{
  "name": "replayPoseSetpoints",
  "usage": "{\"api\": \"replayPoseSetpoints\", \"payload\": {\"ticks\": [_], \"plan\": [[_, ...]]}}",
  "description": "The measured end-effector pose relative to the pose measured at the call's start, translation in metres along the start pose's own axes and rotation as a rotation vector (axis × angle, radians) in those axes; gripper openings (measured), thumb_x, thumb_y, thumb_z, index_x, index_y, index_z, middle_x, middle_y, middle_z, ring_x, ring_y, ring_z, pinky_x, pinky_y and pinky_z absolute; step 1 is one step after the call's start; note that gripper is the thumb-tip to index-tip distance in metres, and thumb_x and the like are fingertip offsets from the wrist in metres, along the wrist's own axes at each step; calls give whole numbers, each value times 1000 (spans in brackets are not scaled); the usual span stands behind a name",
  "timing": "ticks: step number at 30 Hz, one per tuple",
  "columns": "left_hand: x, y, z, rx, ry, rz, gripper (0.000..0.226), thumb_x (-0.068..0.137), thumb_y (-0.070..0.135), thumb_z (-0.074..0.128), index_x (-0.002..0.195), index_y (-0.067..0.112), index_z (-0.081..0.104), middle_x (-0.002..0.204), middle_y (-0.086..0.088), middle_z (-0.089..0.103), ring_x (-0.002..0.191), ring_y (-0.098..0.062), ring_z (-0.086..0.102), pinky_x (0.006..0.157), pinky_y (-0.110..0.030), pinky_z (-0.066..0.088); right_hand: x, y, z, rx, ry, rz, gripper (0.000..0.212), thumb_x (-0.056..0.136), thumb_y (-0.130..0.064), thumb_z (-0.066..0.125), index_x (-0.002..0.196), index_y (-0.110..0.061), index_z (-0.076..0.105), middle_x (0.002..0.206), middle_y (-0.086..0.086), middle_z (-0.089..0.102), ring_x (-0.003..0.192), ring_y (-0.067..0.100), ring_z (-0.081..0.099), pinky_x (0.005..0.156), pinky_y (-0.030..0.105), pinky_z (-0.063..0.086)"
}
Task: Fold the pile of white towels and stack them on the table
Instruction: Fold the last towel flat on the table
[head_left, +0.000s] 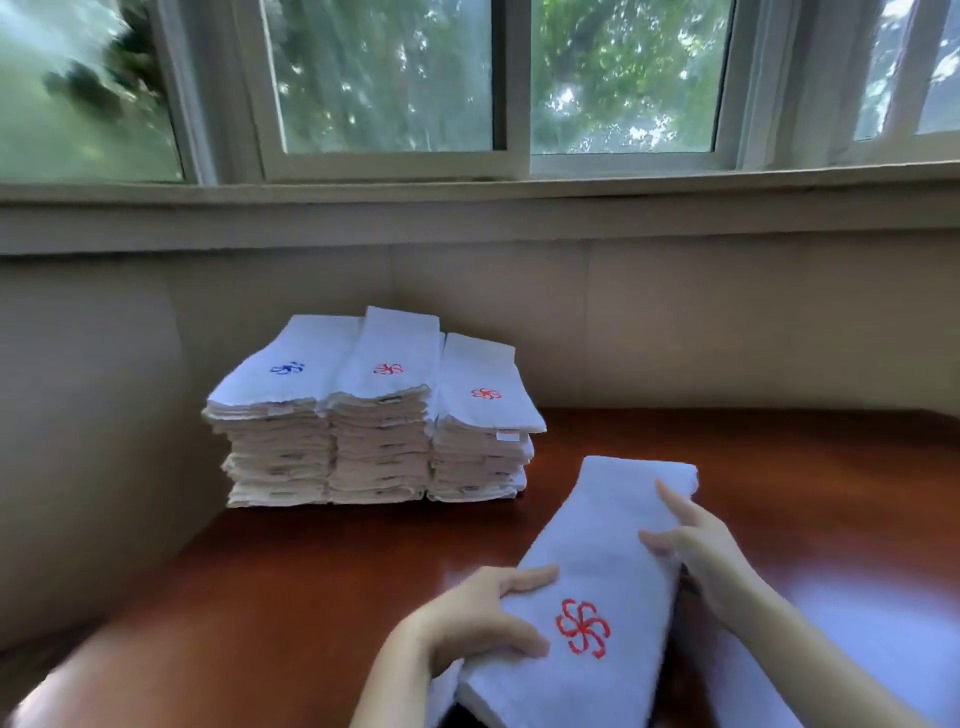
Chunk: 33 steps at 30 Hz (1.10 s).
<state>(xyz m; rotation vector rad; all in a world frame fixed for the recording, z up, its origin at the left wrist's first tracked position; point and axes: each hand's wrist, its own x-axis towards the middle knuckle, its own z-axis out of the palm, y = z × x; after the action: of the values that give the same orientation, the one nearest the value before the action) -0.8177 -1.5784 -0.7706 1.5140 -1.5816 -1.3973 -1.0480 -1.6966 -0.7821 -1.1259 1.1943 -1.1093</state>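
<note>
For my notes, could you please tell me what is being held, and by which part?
The folded towel: left hand grips its left edge; right hand touches its right edge, grip unclear.
</note>
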Motion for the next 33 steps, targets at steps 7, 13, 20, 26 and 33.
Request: {"api": "replayPoseSetpoints", "payload": {"ticks": [7,13,20,26,33], "plan": [[-10,48,-48,-141,257,201,75,62,7,71,132,28,56,117,11,67,104,-7,66,85,-23,53,38,-102,56,69,-142,-278,79,74,21,61,140,-19,46,121,0,60,86,4,62,67,13,53],[68,135,-149,53,559,273,55,87,10,64,139,18,48,124,1,62,107,-13,64,93,-28,52,170,-210,142,3,-103,-461,67,80,10,58,141,-12,41,127,11,56,107,26,61,87,35,50],[180,119,-178,1119,652,-325,39,95,0,37,132,2,50,136,-16,50,126,-34,48,99,-38,43,291,-119,215,-562,-383,-84,39,87,-13,63,124,-13,50,126,15,53,103,27,59,83,35,50],[185,105,-174,1223,685,-248,34,93,-1,44,126,5,48,128,-16,52,118,-34,52,92,-37,45,318,-97,217,-252,-342,-162,61,86,-11,67,140,-15,40,113,8,57,82,16,65,62,24,51],[179,111,-171,1322,670,-238,34,92,1,46,126,5,52,130,-14,50,121,-33,50,90,-35,45,326,-99,230,-220,-310,-365,53,86,3,54,131,-24,54,112,2,60,70,6,60,60,13,48]]}}
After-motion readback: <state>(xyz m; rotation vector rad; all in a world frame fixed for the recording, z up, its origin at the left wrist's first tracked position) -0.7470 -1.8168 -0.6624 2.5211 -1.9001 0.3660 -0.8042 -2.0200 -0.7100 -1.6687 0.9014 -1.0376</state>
